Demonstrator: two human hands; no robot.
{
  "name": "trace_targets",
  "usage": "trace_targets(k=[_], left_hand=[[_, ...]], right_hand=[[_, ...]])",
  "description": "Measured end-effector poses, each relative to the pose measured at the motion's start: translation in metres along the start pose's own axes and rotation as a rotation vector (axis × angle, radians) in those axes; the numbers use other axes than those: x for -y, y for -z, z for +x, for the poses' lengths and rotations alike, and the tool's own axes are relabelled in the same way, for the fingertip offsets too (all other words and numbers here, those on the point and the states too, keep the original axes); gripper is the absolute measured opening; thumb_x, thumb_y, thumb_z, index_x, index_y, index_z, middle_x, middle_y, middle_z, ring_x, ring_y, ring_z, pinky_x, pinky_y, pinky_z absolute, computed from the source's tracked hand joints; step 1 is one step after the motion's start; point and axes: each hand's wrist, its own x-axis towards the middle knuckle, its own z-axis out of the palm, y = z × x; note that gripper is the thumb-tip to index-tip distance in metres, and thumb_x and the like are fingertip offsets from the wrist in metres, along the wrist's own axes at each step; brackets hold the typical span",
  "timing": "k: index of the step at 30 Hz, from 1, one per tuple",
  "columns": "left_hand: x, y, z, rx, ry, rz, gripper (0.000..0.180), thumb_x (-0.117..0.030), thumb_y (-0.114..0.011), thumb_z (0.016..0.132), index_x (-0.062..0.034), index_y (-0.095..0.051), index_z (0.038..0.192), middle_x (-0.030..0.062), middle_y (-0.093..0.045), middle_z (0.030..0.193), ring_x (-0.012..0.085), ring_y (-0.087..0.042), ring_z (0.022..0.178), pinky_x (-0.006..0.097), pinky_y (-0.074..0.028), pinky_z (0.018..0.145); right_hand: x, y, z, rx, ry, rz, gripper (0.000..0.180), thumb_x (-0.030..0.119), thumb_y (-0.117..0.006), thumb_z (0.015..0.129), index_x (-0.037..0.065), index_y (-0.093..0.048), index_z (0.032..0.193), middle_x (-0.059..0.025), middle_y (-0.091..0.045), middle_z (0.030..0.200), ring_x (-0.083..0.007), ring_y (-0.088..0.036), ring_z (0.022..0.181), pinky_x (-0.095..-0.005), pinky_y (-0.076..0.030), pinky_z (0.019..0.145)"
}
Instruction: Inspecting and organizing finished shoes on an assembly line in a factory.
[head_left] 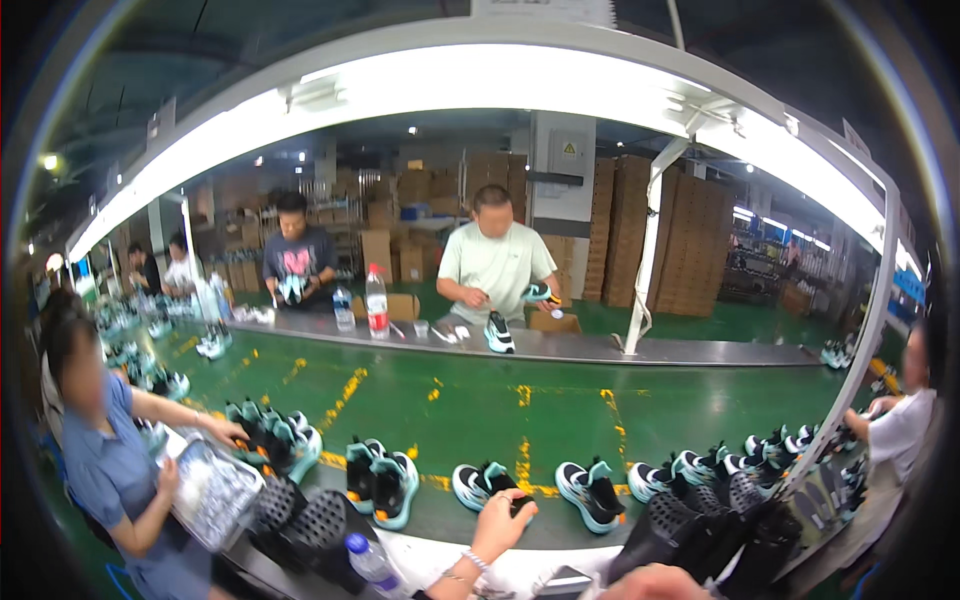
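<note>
R hand (652, 584) is cut off at the bottom; can't tell if it's open or full. L hand (503, 528) has fingers bent round the back of a shoe (478, 486), blk & white w/ mint sole, on the green table (470, 405). Farther: bottle (377, 300) w/ red label, too small to read; gray box (560, 160) w/ yellow triangle sign.

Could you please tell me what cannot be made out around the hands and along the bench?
All in the head view:
- Right hand: cut off by the lower edge; its fingers and anything held are out of sight.
- Black-and-teal shoe: the left hand covers part of it, so the exact grip is unclear.
- Flat dark object: cut off by the lower edge.
- Far-left shoes: lace details too small and blurred.
</note>
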Motion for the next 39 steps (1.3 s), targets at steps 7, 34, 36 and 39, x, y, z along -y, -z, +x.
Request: trace_targets(k=[7, 34, 36, 39], left_hand=[[0.044, -0.059, 0.025, 0.205, 0.163, 0.679, 0.052, -0.047, -0.057, 0.080, 0.0019, -0.062, 0.097, 0.0183, -0.064, 0.096, 0.0297, -0.059, 0.096, 0.042, -0.051, 0.077], [0.047, -0.149, 0.080, 0.696, 0.267, 0.875, 0.036, -0.019, -0.048, 0.084, -0.0014, -0.061, 0.113, 0.0191, -0.058, 0.120, 0.0394, -0.059, 0.104, 0.069, -0.044, 0.075], [0.039, -0.155, 0.084, 0.694, 0.263, 0.853, 0.036, -0.018, -0.046, 0.085, -0.0012, -0.061, 0.113, 0.0199, -0.059, 0.118, 0.0379, -0.059, 0.105, 0.061, -0.046, 0.082], [0.042, -0.161, 0.085, 0.659, 0.237, 0.722, 0.037, -0.018, -0.045, 0.085, -0.0008, -0.061, 0.113, 0.0203, -0.058, 0.118, 0.0361, -0.058, 0.107, 0.049, -0.047, 0.089]], right_hand=[[0.045, -0.007, 0.018, 0.579, 0.381, -0.137, 0.007, -0.002, -0.056, 0.076, 0.002, -0.052, 0.079, -0.0116, -0.056, 0.072, -0.0271, -0.058, 0.064, -0.0362, -0.049, 0.058], [0.065, -0.002, 0.035, 0.813, 0.318, -0.026, 0.018, 0.009, -0.056, 0.086, -0.007, -0.059, 0.095, -0.0158, -0.062, 0.081, -0.0311, -0.060, 0.069, -0.0361, -0.049, 0.058], [0.066, 0.002, 0.033, 0.815, 0.354, -0.047, 0.020, 0.009, -0.055, 0.086, -0.007, -0.059, 0.097, -0.0157, -0.062, 0.080, -0.0310, -0.060, 0.067, -0.0358, -0.049, 0.057], [0.069, 0.003, 0.027, 0.796, 0.401, -0.092, 0.020, 0.009, -0.054, 0.086, -0.008, -0.059, 0.097, -0.0156, -0.061, 0.080, -0.0304, -0.060, 0.065, -0.0352, -0.048, 0.055]])
